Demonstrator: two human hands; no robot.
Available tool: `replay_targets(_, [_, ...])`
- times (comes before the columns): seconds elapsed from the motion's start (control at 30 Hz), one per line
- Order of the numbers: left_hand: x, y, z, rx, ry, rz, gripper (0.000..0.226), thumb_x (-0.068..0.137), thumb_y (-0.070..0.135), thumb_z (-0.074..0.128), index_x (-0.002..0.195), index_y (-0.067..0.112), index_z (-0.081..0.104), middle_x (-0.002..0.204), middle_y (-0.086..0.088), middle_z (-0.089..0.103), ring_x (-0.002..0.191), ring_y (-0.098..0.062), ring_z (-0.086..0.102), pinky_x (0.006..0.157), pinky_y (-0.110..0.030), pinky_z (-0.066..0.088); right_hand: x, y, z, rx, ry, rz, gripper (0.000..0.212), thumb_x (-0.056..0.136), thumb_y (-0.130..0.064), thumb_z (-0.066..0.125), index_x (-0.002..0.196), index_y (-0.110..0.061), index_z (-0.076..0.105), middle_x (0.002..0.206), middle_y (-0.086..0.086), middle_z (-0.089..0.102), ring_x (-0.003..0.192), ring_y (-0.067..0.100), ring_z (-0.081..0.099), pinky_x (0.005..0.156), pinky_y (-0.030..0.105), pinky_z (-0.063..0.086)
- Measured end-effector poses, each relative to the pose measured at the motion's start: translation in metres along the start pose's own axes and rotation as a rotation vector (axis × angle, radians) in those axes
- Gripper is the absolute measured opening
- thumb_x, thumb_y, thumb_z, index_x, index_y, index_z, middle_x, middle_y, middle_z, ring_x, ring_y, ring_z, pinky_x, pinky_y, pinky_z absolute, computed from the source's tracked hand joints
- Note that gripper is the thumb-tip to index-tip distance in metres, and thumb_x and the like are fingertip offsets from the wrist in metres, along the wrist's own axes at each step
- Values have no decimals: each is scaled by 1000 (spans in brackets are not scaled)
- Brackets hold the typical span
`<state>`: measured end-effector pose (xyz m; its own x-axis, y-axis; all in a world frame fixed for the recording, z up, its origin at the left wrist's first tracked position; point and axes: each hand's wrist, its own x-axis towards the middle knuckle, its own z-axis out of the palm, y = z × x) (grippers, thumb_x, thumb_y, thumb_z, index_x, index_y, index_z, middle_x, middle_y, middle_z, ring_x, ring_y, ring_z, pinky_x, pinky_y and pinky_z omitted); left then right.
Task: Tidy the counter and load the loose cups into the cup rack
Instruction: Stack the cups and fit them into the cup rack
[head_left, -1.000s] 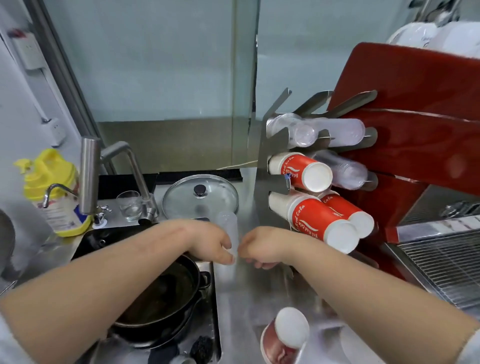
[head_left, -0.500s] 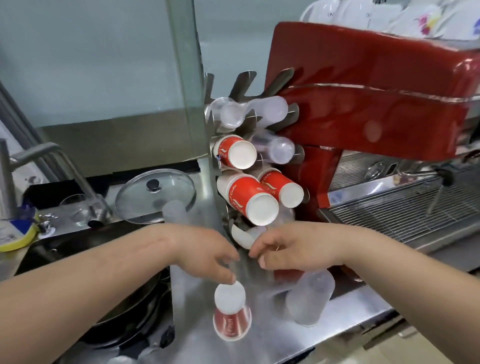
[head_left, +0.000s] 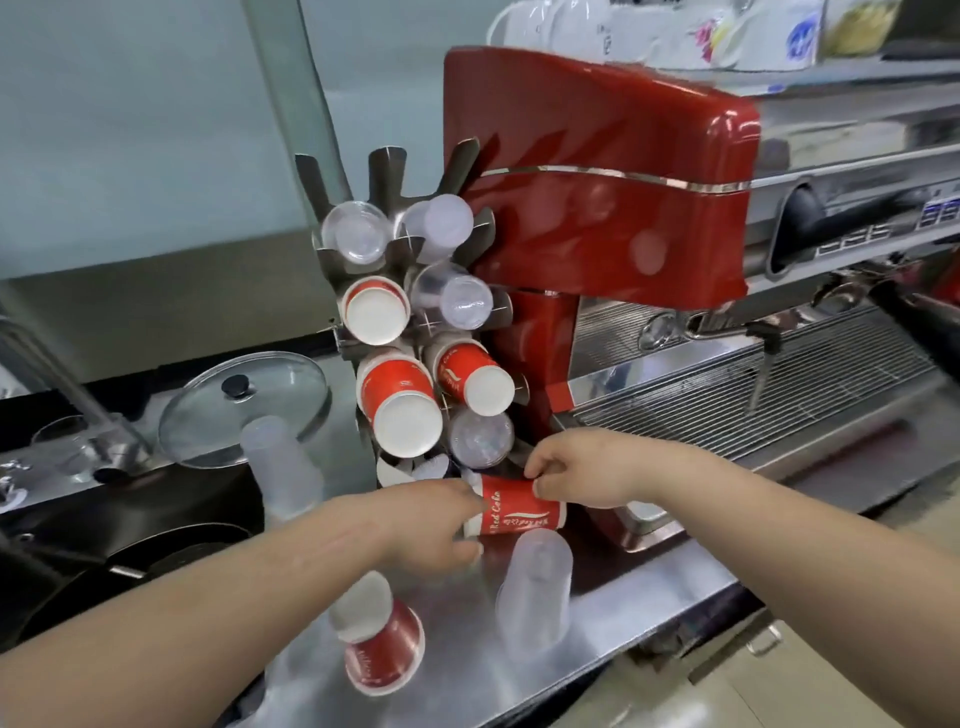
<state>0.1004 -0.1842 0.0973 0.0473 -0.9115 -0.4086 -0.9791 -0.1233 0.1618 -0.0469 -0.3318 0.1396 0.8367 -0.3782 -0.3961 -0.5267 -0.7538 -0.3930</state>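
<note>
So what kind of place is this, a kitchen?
Probably a café or drinks counter: a red espresso machine, a metal cup rack loaded with paper and plastic takeaway cups, and a steel counter.

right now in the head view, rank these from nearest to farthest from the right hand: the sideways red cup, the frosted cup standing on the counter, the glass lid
1. Sideways red cup: touching the right hand, on its left.
2. Frosted cup: on the counter, below the hand.
3. Glass lid: far left, by the sink.
</note>
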Motion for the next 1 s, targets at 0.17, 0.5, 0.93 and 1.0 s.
replay_targets(0.17, [26,4,27,5,50,-43,40,93,22,44,133,14,44,132,-9,50,120,-29,52,95,-39,47,31,13,31,-83,18,-4,31,89,-26,55,117,-15,64,116,7,68,105,25,61,91,35,50])
replay_targets(0.5, [55,2,66,67,99,-97,77,92,10,48,156,12,6,166,-7,-2,152,-24,6,122,-33,15,85,25,69,-261,-109,80,31,88,-13,54,119,-9,55,120,12,62,106,30,63,89,36,55])
replay_targets(0.93, [60,5,80,219,181,-58,77,83,10,56,152,9,21,146,-15,30,130,-32,33,106,-38,36,99,30,84,-283,-151,128,40,81,-18,63,119,-12,53,129,16,49,111,29,59,93,37,53])
replay_targets(1.0, [61,5,80,233,200,-27,75,82,10,57,150,7,24,144,-15,32,129,-32,34,106,-36,36,98,31,86,-283,-142,158,48,82,-17,65,127,-12,49,138,16,40,117,32,56,97,38,51])
